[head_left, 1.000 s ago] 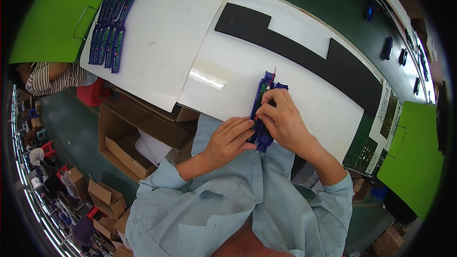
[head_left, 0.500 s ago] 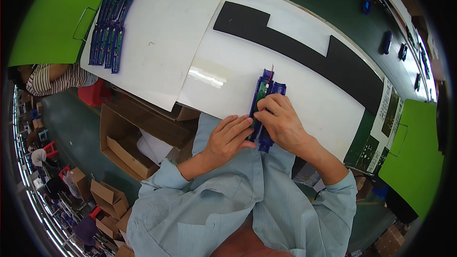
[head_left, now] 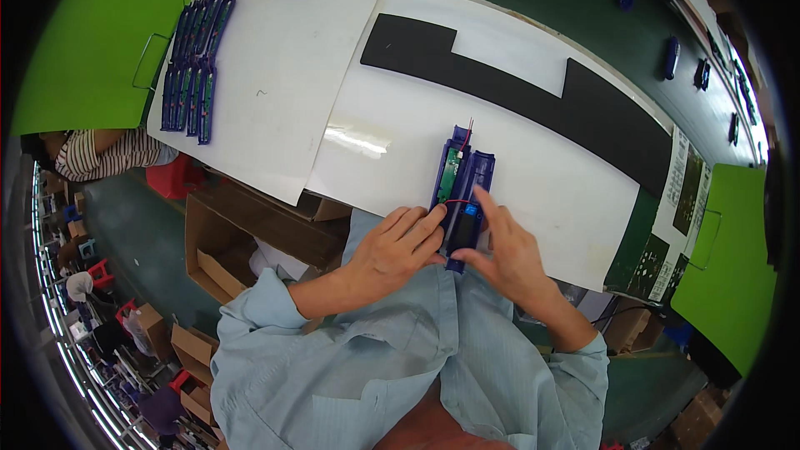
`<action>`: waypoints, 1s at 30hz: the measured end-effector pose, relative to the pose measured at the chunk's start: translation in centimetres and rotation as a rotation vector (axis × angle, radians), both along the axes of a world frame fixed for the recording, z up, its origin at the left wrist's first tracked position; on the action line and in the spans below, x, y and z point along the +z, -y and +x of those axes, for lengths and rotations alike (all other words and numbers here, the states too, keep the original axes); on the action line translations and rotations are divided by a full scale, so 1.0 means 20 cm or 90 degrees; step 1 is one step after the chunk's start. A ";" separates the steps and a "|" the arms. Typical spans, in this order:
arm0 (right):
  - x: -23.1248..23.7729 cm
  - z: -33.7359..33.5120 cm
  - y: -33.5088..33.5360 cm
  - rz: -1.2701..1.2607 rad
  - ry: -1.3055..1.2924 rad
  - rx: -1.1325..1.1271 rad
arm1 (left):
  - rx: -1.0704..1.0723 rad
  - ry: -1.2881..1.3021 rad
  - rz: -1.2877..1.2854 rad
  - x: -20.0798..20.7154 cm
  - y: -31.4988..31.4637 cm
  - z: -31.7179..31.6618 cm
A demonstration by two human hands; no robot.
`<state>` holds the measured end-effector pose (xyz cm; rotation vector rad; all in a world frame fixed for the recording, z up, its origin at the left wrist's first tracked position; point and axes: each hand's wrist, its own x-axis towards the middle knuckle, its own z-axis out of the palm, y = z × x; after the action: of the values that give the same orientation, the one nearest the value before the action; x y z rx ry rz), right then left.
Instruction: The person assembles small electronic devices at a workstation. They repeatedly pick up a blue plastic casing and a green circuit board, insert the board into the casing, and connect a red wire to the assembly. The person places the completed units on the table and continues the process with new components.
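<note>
A long blue plastic casing lies split at the table's near edge. Its left half (head_left: 437, 191) holds a narrow green circuit board (head_left: 451, 173), with thin red and dark wires (head_left: 467, 135) at the far end. My left hand (head_left: 400, 248) grips this half near its lower end, fingertips over the edge. In the right half (head_left: 481, 170) sits a dark block with a bright blue patch (head_left: 464, 225). A red wire (head_left: 454, 200) runs to it from the board's side. My right hand (head_left: 510, 254) has thumb and forefinger spread around the block, thumb near its lower end.
Several similar blue casing halves with green boards (head_left: 197, 62) stand in rows at the far left. A black angular mat (head_left: 500, 83) crosses the table's back. Green panels (head_left: 92, 50) flank the table. A cardboard box (head_left: 221, 237) stands below left, and a person in striped sleeves (head_left: 108, 150) sits beyond.
My right hand has opened from a pinch over the board and drawn back to the right, uncovering the dark block and red wire. My left hand stays on the casing.
</note>
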<state>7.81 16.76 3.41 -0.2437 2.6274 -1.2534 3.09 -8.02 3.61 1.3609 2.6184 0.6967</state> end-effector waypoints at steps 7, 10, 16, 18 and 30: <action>-0.04 0.00 0.00 -0.053 0.042 -0.007 | 0.001 -0.010 0.093 -0.05 0.04 0.02; -0.02 -0.03 -0.01 -0.033 0.060 0.010 | 0.012 -0.007 0.113 -0.08 0.05 0.04; -0.02 -0.02 0.00 -0.030 0.053 0.013 | 0.031 0.026 0.134 -0.08 0.05 0.04; -0.02 -0.02 -0.01 -0.030 0.058 0.031 | 0.042 0.052 0.142 -0.07 0.06 0.07; 0.22 -1.22 -0.61 0.000 0.077 0.057 | -0.018 0.036 0.149 0.22 -0.57 -1.13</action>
<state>-16.57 29.04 7.77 -0.2733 2.4855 -1.2005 -19.56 3.35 8.05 1.4099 2.5327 1.0494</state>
